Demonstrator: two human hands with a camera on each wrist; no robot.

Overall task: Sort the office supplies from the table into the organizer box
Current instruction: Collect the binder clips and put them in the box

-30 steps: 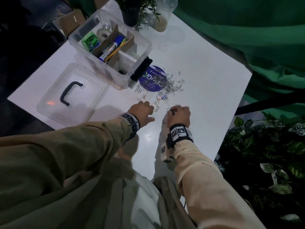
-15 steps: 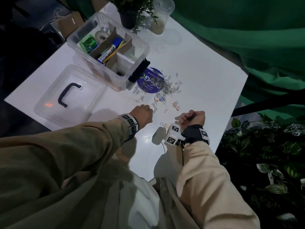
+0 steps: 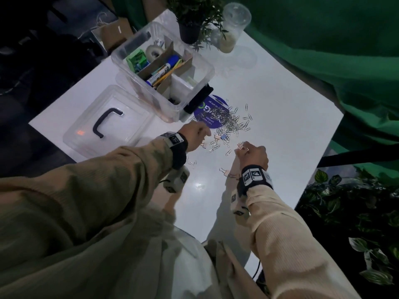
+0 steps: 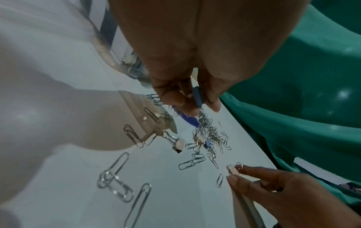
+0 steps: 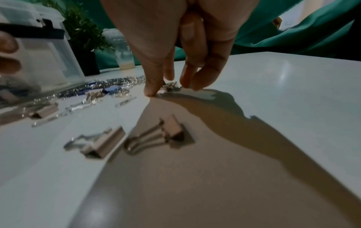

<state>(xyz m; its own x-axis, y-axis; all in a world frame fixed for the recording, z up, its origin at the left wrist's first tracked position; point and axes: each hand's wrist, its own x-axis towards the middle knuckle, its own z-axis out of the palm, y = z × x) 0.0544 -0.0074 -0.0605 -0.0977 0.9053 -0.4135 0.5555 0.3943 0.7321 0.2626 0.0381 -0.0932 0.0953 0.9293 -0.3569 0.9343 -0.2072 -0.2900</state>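
Steel paper clips (image 3: pixel 226 119) lie heaped on our white desk (image 3: pixel 280 130), spilling off a blue round sticker (image 3: pixel 208 111) just beside the clear organizer box (image 3: pixel 200 67), with strays trailing toward us. Among them sit small binder clips (image 5: pixel 156 135), two nearest our right wrist. We judge both kinds light and stiff; the flat wire clips should be slippery against the smooth desk and best slid or pinched up at an end, while a binder clip offers its folded body or wire loops for a firmer hold.

Our right hand (image 3: pixel 252 154) reaches down at the near edge of the scatter, fingers (image 5: pixel 152 86) tipped to the desk and pinching a pale binder clip (image 4: pixel 233 169). Our left hand (image 3: pixel 194 137) hovers over the heap's near side, fingers (image 4: pixel 171 94) curled around a bluish clip (image 4: pixel 198 96).

Inside the box, cardboard dividers separate markers (image 3: pixel 164 71), a tape roll (image 3: pixel 153 51) and a green item (image 3: pixel 136 59). Its lid (image 3: pixel 108 126) lies flat beside it, handle up. Past the box stand a potted plant (image 3: pixel 192 20) and a clear cup (image 3: pixel 233 26).
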